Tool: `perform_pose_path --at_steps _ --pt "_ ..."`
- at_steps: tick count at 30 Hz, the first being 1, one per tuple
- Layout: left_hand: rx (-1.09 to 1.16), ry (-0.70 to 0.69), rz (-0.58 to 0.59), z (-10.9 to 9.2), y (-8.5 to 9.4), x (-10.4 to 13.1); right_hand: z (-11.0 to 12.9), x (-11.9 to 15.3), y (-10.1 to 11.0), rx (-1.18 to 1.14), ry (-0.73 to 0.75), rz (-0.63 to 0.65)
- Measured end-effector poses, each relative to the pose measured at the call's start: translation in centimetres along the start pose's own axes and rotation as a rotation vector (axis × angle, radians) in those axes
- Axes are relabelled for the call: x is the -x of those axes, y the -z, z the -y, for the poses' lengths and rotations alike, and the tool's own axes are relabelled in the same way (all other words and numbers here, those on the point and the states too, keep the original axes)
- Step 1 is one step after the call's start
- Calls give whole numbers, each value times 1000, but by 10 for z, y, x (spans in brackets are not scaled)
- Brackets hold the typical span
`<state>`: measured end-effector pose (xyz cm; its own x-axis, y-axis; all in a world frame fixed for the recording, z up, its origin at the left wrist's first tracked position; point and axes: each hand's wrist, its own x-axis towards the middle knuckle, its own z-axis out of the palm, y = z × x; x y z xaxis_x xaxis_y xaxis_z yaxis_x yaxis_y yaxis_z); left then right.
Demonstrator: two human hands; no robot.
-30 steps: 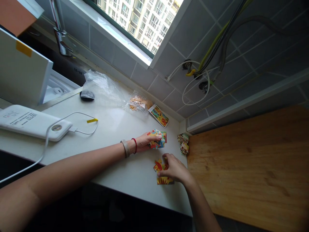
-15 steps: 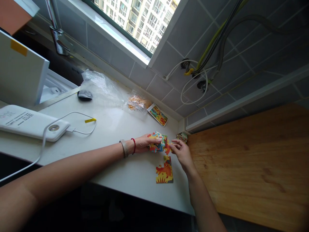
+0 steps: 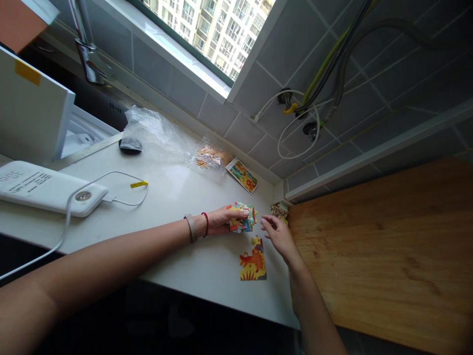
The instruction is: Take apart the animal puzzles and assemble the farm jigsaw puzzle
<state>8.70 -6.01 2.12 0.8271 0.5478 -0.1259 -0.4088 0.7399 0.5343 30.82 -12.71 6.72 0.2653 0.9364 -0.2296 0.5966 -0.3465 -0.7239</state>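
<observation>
Parted since the earlier frame from an orange-red piece, the bare right hand (image 3: pixel 280 238) gapes narrowly beside multicoloured cardboard puzzle pieces (image 3: pixel 242 224) pinched in the braceleted left hand (image 3: pixel 220 218); keep their edges squared.

bare white countertop (image 3: pixel 181 192) mid-left, wooden board (image 3: pixel 384 251) walling right

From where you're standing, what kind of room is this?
Probably a kitchen: there's a tall metal tap by a dark sink, a long white counter and grey wall tiles under the window.
</observation>
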Motion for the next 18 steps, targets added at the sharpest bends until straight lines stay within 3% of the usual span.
perform_pose_path --at_steps 3,6,11,18 --pt "25 -8 -10 0 2 -2 -19 16 5 415 -77 107" --pt "32 -2 -22 1 3 -3 -31 38 1 596 -149 137" --pt "3 8 -13 3 5 -3 -33 58 -15 596 -203 39" --pt "-44 16 0 4 6 -2 -36 56 -22 395 -162 -105"
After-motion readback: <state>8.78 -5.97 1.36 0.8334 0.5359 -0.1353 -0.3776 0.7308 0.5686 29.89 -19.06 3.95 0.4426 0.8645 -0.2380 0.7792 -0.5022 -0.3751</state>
